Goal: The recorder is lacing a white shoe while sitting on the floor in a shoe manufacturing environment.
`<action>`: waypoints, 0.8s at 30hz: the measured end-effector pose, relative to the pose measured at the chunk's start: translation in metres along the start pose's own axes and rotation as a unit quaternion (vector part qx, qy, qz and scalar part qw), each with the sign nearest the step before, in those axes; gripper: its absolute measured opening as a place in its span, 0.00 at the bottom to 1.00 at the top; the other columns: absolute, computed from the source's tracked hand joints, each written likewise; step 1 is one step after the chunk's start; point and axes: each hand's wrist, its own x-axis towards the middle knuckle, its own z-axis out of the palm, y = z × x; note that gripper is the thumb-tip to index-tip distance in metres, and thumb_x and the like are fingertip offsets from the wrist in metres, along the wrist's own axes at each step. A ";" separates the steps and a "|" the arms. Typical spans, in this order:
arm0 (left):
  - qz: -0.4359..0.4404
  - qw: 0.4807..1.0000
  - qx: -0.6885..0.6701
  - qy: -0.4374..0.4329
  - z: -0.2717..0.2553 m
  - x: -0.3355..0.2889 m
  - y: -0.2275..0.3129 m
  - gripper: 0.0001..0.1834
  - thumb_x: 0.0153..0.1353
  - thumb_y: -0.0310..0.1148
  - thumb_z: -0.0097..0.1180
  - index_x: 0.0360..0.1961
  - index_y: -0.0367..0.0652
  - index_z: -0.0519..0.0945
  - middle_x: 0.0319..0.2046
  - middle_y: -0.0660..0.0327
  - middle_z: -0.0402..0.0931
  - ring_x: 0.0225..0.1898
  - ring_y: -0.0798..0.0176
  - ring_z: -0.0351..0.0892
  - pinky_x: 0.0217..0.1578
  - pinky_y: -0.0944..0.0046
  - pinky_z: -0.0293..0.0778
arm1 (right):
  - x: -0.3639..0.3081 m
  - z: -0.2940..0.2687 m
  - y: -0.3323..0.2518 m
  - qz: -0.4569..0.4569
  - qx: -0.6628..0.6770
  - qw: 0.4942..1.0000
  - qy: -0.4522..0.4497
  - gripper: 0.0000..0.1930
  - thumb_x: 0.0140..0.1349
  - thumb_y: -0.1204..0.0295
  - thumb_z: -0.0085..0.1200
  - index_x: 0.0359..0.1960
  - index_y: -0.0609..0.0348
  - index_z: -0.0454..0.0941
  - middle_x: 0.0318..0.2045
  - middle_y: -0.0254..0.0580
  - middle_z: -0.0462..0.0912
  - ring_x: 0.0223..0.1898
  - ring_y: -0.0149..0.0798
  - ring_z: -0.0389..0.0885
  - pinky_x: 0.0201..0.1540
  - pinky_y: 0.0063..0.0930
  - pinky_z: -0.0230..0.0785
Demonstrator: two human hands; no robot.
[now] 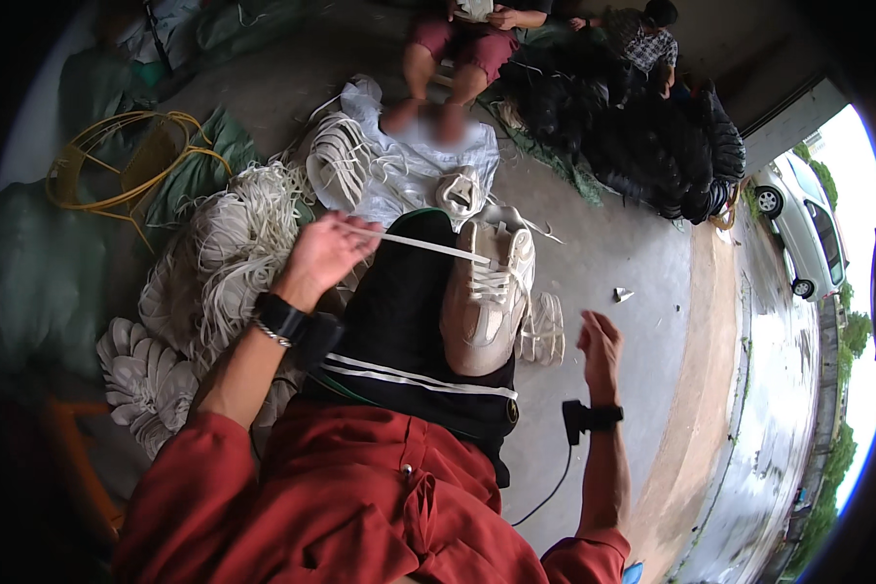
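A cream lace-up sneaker [477, 336] rests on the black cloth [384, 316] over my lap, toe toward me. White lace [428, 245] runs taut from its upper eyelets to my left hand [323, 258], whose fingers pinch the lace's end up and to the left of the shoe. The lower rows of the shoe are laced across. My right hand [601, 352] is held in the air to the right of the sneaker, apart from it, fingers loosely bent and nothing visible in them. Two white laces [419, 380] lie across the black cloth near my waist.
A heap of white shoe parts with loose laces [238, 229] lies at my left. Ahead, another person's feet rest by a white sheet [384, 185] near another shoe [459, 193]. Black piles [623, 146], a yellow round frame [131, 161] and a parked car [803, 229] stand farther off.
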 end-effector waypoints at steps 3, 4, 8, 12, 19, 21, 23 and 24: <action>0.058 0.982 -0.109 0.139 -0.046 -0.011 0.053 0.10 0.60 0.31 0.39 0.21 0.48 0.63 0.13 0.69 0.52 0.17 0.68 0.51 0.21 0.67 0.53 | 0.013 0.067 -0.023 -0.005 -0.011 0.998 -0.060 0.09 0.58 0.71 0.51 0.34 0.66 0.76 0.18 0.30 0.70 0.19 0.23 0.67 0.23 0.17 0.60; 0.073 0.979 -0.130 0.142 -0.067 -0.017 0.073 0.10 0.59 0.31 0.39 0.19 0.48 0.63 0.11 0.70 0.51 0.13 0.70 0.49 0.18 0.67 0.49 | 0.015 0.081 -0.027 -0.037 0.017 0.993 -0.110 0.08 0.59 0.71 0.50 0.33 0.66 0.76 0.18 0.30 0.71 0.20 0.23 0.67 0.24 0.17 0.61; 0.173 0.941 -0.141 0.253 -0.162 -0.036 0.125 0.12 0.56 0.32 0.38 0.16 0.49 0.62 0.10 0.70 0.52 0.11 0.68 0.50 0.15 0.66 0.48 | 0.027 0.105 -0.034 -0.070 -0.126 0.978 -0.153 0.08 0.59 0.72 0.47 0.27 0.64 0.75 0.18 0.31 0.72 0.20 0.24 0.68 0.23 0.18 0.62; 0.218 0.916 -0.160 0.297 -0.251 -0.048 0.137 0.11 0.56 0.33 0.39 0.17 0.49 0.63 0.10 0.70 0.53 0.11 0.67 0.51 0.14 0.66 0.49 | 0.037 0.105 -0.038 -0.089 -0.235 0.949 -0.192 0.11 0.56 0.69 0.48 0.25 0.65 0.75 0.17 0.36 0.73 0.20 0.27 0.70 0.24 0.23 0.63; 0.141 0.894 0.125 0.407 -0.258 -0.018 0.082 0.13 0.52 0.35 0.52 0.14 0.53 0.64 0.08 0.71 0.55 0.08 0.73 0.52 0.09 0.73 0.50 | 0.053 0.112 -0.058 -0.082 -0.362 0.905 -0.208 0.13 0.49 0.67 0.50 0.19 0.67 0.74 0.14 0.47 0.74 0.18 0.38 0.75 0.24 0.32 0.66; 0.164 0.852 0.349 0.355 -0.202 -0.003 0.044 0.09 0.49 0.34 0.57 0.16 0.49 0.71 0.07 0.69 0.60 0.07 0.73 0.56 0.08 0.71 0.50 | 0.057 0.121 -0.063 -0.163 -0.445 0.858 -0.195 0.13 0.49 0.67 0.50 0.17 0.66 0.74 0.15 0.50 0.75 0.20 0.45 0.76 0.25 0.36 0.67; 0.245 0.813 0.487 0.202 -0.129 0.017 0.008 0.09 0.54 0.33 0.52 0.20 0.42 0.73 0.10 0.64 0.63 0.11 0.69 0.62 0.12 0.68 0.58 | 0.057 0.131 -0.067 -0.224 -0.539 0.794 -0.170 0.12 0.48 0.68 0.46 0.16 0.65 0.74 0.21 0.57 0.76 0.25 0.59 0.76 0.28 0.45 0.69; 0.307 0.710 0.611 0.170 -0.092 0.024 -0.008 0.07 0.55 0.32 0.50 0.25 0.40 0.73 0.13 0.57 0.66 0.15 0.63 0.67 0.19 0.63 0.64 | 0.056 0.136 -0.069 -0.213 -0.543 0.793 -0.176 0.12 0.48 0.68 0.46 0.16 0.65 0.74 0.21 0.57 0.76 0.25 0.59 0.76 0.28 0.45 0.69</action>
